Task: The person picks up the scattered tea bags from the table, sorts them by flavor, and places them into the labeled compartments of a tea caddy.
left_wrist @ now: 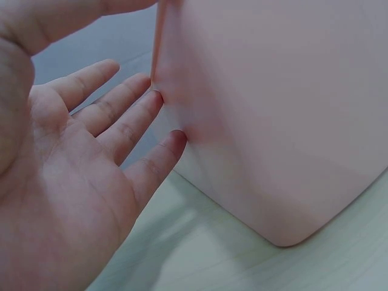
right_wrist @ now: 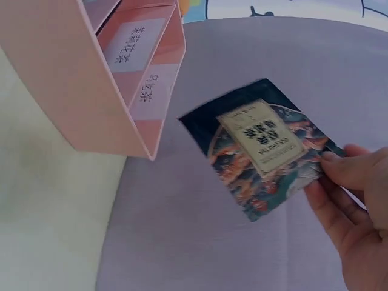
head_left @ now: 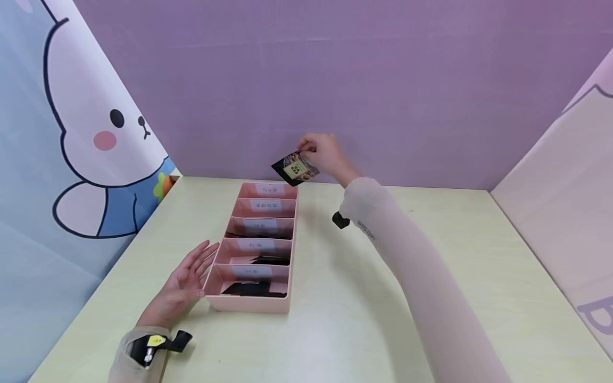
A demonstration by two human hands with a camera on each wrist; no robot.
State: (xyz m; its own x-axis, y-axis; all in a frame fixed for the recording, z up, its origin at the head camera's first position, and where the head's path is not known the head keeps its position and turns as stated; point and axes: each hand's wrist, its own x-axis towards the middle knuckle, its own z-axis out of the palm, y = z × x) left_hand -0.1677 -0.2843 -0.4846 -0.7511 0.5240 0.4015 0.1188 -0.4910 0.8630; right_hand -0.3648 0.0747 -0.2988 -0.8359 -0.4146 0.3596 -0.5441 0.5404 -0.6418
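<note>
A dark tea sachet [right_wrist: 260,145] with a cream label and colourful print is pinched by one corner between the thumb and fingers of my right hand [head_left: 326,155]. It hangs in the air just past the far end of a pink divided box [head_left: 249,304]. My left hand [head_left: 184,279] lies along the box's near left side, fingers spread and fairly straight. In the left wrist view its fingertips [left_wrist: 176,140] meet the pink wall. Paper labels [right_wrist: 136,45] with handwritten characters mark the compartments. Black sachets [head_left: 254,289] lie in the three nearer compartments.
The box stands on a pale wooden table [head_left: 345,319]. Behind the table hangs a purple cloth [head_left: 407,96], close to the right hand. A cartoon-printed curtain [head_left: 29,213] borders the left side, and another pale curtain [head_left: 565,175] the right.
</note>
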